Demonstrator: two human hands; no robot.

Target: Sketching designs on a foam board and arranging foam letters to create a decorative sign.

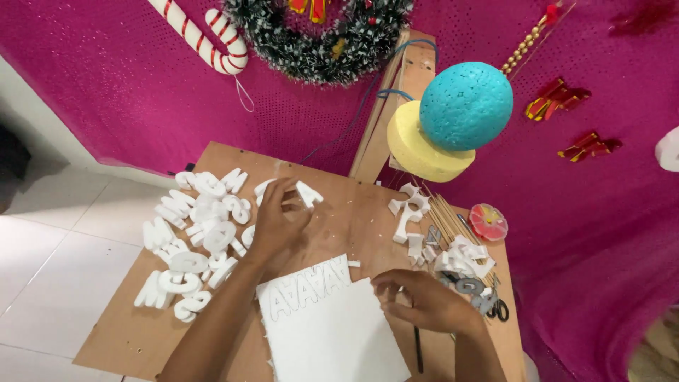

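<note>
The foam sheet (pixel 332 332), cut off at the bottom edge, lies under our curled right hand (pixel 424 301), while our left hand (pixel 277 223) pinches a white foam letter (pixel 309 194), its fingertips hidden.

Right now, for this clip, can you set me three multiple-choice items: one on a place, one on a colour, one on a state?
1. Where is the pile of white foam letters?
A. left part of the board
B. on the floor
C. hanging on the cloth

2. What colour is the foam ball?
A. red
B. blue
C. black

3. What is the left hand doing?
A. resting flat
B. holding scissors
C. holding a foam letter

Answers: A, the pile lies on the board; B, the ball is blue; C, its fingers pinch one white letter.
</note>
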